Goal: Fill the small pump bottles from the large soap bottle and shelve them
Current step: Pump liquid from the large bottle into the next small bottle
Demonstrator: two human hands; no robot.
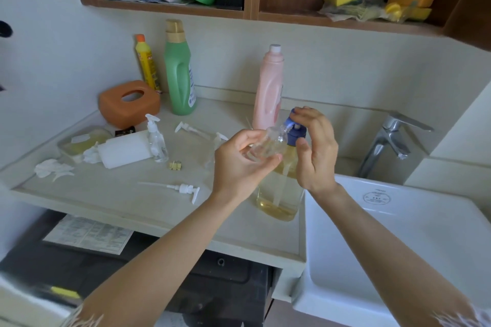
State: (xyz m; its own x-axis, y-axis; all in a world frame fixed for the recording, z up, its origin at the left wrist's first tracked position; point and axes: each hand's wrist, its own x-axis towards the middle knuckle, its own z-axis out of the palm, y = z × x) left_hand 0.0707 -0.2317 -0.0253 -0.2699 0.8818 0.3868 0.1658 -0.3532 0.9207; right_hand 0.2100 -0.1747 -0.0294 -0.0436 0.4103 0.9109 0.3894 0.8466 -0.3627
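A person's left hand (pixel 243 160) cradles a small clear plastic bottle (pixel 268 145), its mouth tipped up to the nozzle of a large clear bottle of amber liquid soap with a blue pump head (pixel 277 191); the right hand (pixel 313 146) rests curled over that pump head, fingertips on top and thumb against its side; the big bottle stands on the pale counter (pixel 127 199) just beside the white sink (pixel 398 247), with the small one held in the air in front of its pump. The risk lies at the spout: the small bottle's mouth looks narrow, so a hard press or a slight slip of the tilt could send soap over the fingers and counter; a wet grip might then let the bottle slide. The small bottle appears nearly empty and transparent; the large one looks about a third full; a second small clear pump bottle (pixel 156 141) stands capped near a white block (pixel 125 150), with two loose white pump tops (pixel 183 189) lying on the counter.
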